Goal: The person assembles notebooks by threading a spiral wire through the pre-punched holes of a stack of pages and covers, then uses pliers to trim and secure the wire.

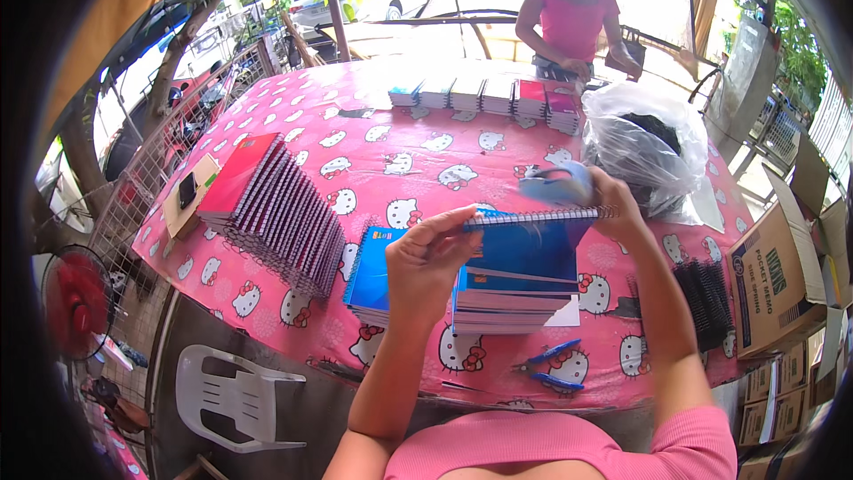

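Both hands hold a blue spiral notebook (524, 253) upright above the table's near edge: left hand (431, 258) pinches its spine's left end, forearm raised; right hand (613, 204) grips the right end, clutching blurred pliers (555, 185). Beneath lies a pink cartoon-cat tablecloth (400, 160). Left sits a fanned row of notebooks (275, 209); right, a plastic bag (644, 147).

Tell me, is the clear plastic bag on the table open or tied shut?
Open, it seems: the clear plastic bag gapes at its top and dark contents show inside, beyond the right hand. No knot is visible.
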Available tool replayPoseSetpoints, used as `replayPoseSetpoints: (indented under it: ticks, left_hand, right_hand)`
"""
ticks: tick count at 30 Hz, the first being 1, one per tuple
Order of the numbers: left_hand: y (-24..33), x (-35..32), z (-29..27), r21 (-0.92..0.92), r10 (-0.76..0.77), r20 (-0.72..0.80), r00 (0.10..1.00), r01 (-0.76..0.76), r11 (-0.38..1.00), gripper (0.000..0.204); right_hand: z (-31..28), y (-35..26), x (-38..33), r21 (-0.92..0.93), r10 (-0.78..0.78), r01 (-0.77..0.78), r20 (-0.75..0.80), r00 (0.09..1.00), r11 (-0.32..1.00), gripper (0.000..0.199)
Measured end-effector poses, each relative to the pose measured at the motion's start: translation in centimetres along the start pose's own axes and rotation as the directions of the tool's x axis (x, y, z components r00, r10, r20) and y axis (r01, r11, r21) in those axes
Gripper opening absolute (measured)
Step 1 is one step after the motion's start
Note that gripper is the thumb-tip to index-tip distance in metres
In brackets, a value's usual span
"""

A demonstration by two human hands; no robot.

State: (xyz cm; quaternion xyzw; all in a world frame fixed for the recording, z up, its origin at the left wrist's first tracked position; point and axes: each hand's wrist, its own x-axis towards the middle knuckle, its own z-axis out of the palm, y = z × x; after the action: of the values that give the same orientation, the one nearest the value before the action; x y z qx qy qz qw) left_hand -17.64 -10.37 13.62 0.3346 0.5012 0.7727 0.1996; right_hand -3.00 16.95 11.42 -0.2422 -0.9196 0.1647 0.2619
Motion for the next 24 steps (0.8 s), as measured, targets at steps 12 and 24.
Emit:
replayPoseSetpoints:
  ticks: [12, 24]
  left_hand:
    - [2.5, -2.8, 2.5, 0.37, 0.635, 0.487, 0.599, -0.801, 0.471, 0.021]
    - [-1.5, -5.2, 3.3, 0.411, 0.452, 0.337, 0.826, -0.561, 0.718, 0.023]
  right_hand:
    - [2.6, -7.7, -20.1, 0.049, -0.135, 0.126, 0.303, 0.943, 0.991, 0.062]
    - [-3.0, -13.7, -16.5, 0.141, -0.13, 0.155, -0.174, 0.976, 0.978, 0.045]
